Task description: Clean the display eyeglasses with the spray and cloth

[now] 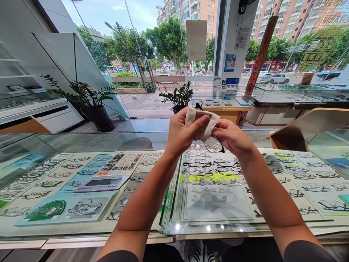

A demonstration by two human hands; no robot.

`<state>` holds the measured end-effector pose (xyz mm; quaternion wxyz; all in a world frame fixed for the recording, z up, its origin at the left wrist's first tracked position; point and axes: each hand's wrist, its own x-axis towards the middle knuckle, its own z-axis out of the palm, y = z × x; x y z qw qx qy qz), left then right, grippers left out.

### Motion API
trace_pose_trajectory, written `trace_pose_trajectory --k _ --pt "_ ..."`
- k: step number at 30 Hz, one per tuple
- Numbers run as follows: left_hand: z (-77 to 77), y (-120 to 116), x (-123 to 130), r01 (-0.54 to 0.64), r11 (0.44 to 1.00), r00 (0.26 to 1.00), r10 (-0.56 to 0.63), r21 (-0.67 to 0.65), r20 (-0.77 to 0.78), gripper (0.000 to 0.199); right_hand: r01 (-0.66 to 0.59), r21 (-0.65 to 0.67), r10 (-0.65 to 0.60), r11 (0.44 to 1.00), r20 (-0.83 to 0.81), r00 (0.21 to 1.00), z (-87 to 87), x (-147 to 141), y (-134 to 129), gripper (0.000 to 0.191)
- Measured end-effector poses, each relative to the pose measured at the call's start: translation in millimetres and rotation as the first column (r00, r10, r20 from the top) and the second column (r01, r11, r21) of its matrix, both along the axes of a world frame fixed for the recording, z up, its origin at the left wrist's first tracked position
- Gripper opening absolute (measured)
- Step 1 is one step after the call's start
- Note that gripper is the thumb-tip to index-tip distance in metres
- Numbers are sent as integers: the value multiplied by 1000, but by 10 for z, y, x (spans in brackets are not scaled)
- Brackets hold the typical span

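Observation:
Above the glass counter, my left hand [183, 128] is closed on a beige cleaning cloth [209, 128] with zigzag edges, its thumb pressing the cloth from the near side. Wrapped partly in that cloth is a pair of eyeglasses [222, 148]; a dark temple arm hangs out below, and another dark bit shows above the cloth. My right hand [230, 135] pinches the glasses at the cloth's right edge, fingers bent together. The lenses are mostly hidden by the cloth and fingers.
Under the glass counter top [174, 218] lie many rows of eyeglasses [197, 163]. A calculator [105, 182] rests on the left. A wooden-backed stand [291, 140] is at the right. Potted plants [99, 116] stand beyond, before the window.

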<state>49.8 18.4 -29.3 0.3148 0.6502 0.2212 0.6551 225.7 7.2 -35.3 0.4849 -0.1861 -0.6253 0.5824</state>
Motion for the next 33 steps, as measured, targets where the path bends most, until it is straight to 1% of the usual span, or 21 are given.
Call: trace_pose_trajectory --k 3,5,7,10,13,15,17,19,23,25,27,29,31,33 --pt "-21 5 41 -39 999 998 39 -6 51 42 -5 23 4 1000 19 1000 21 -5 -12 34" --pt "-12 7 25 -20 1000 999 21 -19 49 46 -2 35 1 999 30 1000 44 -2 -27 36" --pt "18 3 -31 38 999 999 -38 -39 8 50 13 47 -15 999 41 999 70 15 -41 35" --pt "92 -17 -163 161 983 981 -169 -88 -99 50 38 58 -41 998 59 997 106 62 -54 33" --pt "162 -43 -271 275 952 935 -297 -133 -193 44 51 72 -56 996 74 996 137 111 -58 32" --pt "182 -52 -292 305 941 918 -331 -147 -217 37 63 75 -69 995 79 995 147 131 -55 32" --pt "170 -51 -265 296 943 922 -324 -155 -212 32 67 59 -71 996 67 995 143 135 -48 33" --pt "131 -41 -199 259 954 943 -283 -149 -173 35 45 29 -46 999 43 998 124 125 -35 33" --pt "27 -17 -28 139 987 989 -143 -85 -49 37 -27 -9 27 1000 14 1000 58 81 3 34" --pt "-11 -12 41 75 996 997 -74 -47 6 36 -37 -15 37 999 10 999 30 63 20 34" --pt "-33 -7 82 34 999 998 -32 -31 55 38 -45 -10 45 999 13 999 15 57 32 33" --pt "-40 12 87 62 996 995 -57 -61 78 43 -59 3 59 998 20 998 14 70 41 32" --pt "-39 51 59 146 981 988 -138 -129 66 47 -61 16 61 998 34 998 23 105 53 31" --pt "-36 108 10 227 955 974 -222 -193 50 48 -35 23 34 999 48 998 34 158 72 30"
